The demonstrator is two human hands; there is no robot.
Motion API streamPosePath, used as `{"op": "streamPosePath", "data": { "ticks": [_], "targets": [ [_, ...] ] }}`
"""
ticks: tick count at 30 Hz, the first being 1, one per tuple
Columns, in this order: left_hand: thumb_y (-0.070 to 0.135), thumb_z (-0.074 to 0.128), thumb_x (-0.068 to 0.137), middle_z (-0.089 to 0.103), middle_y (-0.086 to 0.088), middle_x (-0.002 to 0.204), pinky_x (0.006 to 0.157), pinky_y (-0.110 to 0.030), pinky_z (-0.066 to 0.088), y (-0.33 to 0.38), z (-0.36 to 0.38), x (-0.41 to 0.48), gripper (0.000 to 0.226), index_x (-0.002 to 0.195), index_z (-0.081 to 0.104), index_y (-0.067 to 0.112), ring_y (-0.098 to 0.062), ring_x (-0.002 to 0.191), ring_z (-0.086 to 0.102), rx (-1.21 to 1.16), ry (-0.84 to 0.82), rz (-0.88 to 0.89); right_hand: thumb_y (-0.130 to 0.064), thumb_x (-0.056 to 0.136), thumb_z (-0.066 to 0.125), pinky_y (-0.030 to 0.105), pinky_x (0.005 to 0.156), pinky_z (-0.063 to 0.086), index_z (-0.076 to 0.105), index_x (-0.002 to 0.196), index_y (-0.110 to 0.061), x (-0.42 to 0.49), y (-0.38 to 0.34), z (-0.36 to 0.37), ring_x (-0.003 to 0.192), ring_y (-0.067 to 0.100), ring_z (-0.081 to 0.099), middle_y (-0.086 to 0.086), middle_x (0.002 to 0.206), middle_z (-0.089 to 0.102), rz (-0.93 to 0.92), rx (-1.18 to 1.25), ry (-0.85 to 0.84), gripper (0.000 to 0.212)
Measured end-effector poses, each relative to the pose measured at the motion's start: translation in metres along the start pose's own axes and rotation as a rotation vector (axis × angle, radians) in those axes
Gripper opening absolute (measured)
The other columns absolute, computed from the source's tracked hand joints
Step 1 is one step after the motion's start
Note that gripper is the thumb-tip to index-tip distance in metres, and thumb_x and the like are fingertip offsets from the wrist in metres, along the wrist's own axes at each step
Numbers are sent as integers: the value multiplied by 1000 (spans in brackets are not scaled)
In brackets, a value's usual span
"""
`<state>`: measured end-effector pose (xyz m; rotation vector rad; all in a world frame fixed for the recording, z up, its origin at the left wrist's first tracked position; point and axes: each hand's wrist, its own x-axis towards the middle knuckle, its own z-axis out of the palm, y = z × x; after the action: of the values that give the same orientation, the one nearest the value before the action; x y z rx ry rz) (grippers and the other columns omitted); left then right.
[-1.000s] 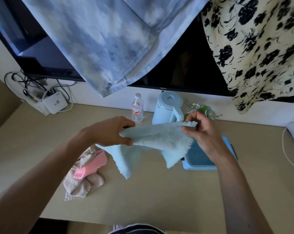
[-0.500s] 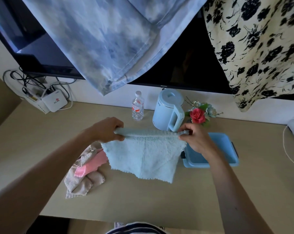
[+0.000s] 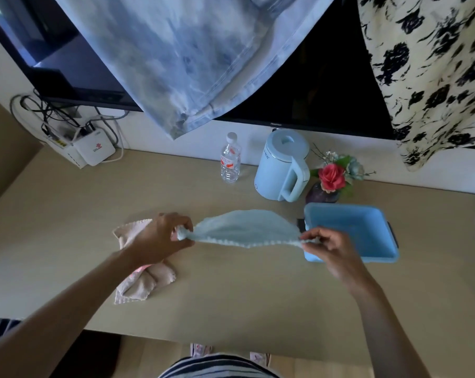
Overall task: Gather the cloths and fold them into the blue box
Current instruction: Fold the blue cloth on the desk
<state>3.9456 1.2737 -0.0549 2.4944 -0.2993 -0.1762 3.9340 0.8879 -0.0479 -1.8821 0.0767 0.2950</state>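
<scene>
A light blue cloth (image 3: 244,227) is stretched between my hands low over the table. My left hand (image 3: 162,237) pinches its left corners and my right hand (image 3: 326,246) pinches its right corners, near the front left corner of the blue box (image 3: 350,230). The box is a shallow tray with nothing visible inside. A beige cloth (image 3: 143,285) lies crumpled on the table under my left hand, with a bit of pink cloth (image 3: 138,271) showing beside my wrist.
At the back stand a water bottle (image 3: 230,159), a pale blue kettle (image 3: 282,166) and a vase with a red flower (image 3: 330,178). A white router (image 3: 94,148) with cables sits far left. Garments hang in front of a dark screen (image 3: 312,77).
The blue cloth hung down in front of me from my raised hands; now both hands have come down toward the table and the cloth lies stretched nearly flat between them.
</scene>
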Motion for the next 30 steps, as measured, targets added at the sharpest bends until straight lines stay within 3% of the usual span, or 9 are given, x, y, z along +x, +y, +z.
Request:
{"op": "streamPosePath", "data": {
  "ticks": [3, 6, 9, 11, 14, 17, 21, 24, 30],
  "targets": [
    [52, 70, 68, 65, 9, 79, 80, -27, 47, -15, 30, -21, 27, 82, 72, 29, -15, 77, 62, 4, -134, -51, -1, 84, 76, 18, 71, 50, 79, 89, -15, -14, 38, 11, 77, 12, 67, 0, 81, 74, 100, -51, -88, 15],
    [38, 80, 77, 71, 6, 95, 87, -33, 52, -25, 56, -35, 17, 91, 72, 34, -14, 90, 64, 28, -242, -149, -6, 84, 78, 22, 76, 50, 79, 87, -21, -24, 77, 23, 81, 14, 70, 2, 84, 77, 201, -152, -172, 15],
    [40, 76, 83, 64, 18, 102, 89, -20, 43, -41, 76, -44, 26, 106, 73, 27, -4, 98, 53, 129, -397, -142, -7, 83, 77, 11, 62, 42, 74, 78, -24, -33, 109, 33, 64, 0, 62, -11, 66, 72, 349, -235, -288, 18],
    [39, 74, 85, 56, 24, 89, 73, -2, 33, -48, 85, -45, 28, 106, 72, 21, -1, 92, 50, 137, -495, -125, -5, 84, 76, 10, 59, 39, 71, 74, -24, -37, 125, 36, 55, -6, 55, -17, 55, 66, 416, -256, -357, 22],
    [35, 70, 90, 61, 12, 94, 67, -1, 34, -53, 97, -46, 29, 110, 71, 14, -3, 90, 53, 120, -556, -142, -7, 86, 74, 13, 60, 39, 68, 68, -24, -39, 141, 40, 54, -4, 52, -17, 52, 61, 444, -261, -341, 25],
    [36, 69, 91, 70, 6, 107, 74, -16, 40, -58, 112, -44, 25, 108, 71, 18, -6, 91, 58, 94, -490, -192, -7, 87, 72, 12, 58, 39, 66, 71, -23, -33, 152, 48, 60, 1, 52, -14, 58, 61, 427, -243, -183, 23],
    [29, 73, 88, 75, 2, 94, 66, -23, 45, -59, 131, -33, 17, 97, 74, 14, -11, 75, 63, -5, -295, -279, -6, 87, 72, 26, 63, 39, 66, 76, -19, -20, 157, 64, 66, 11, 52, -4, 68, 60, 398, -134, -22, 19],
    [19, 75, 87, 69, 2, 80, 57, -16, 39, -60, 141, -24, 11, 91, 73, 9, -11, 64, 59, -107, -142, -365, -4, 88, 71, 24, 61, 40, 65, 81, -14, -6, 156, 73, 66, 13, 53, 1, 72, 61, 387, -64, 72, 13],
    [15, 72, 87, 70, -12, 77, 55, -37, 52, -74, 157, -14, 11, 92, 71, 5, -30, 62, 64, -174, 7, -519, -7, 93, 61, 14, 43, 32, 61, 91, 0, 14, 165, 87, 56, 13, 42, 6, 70, 53, 386, -139, 190, 8]
  ]
}}
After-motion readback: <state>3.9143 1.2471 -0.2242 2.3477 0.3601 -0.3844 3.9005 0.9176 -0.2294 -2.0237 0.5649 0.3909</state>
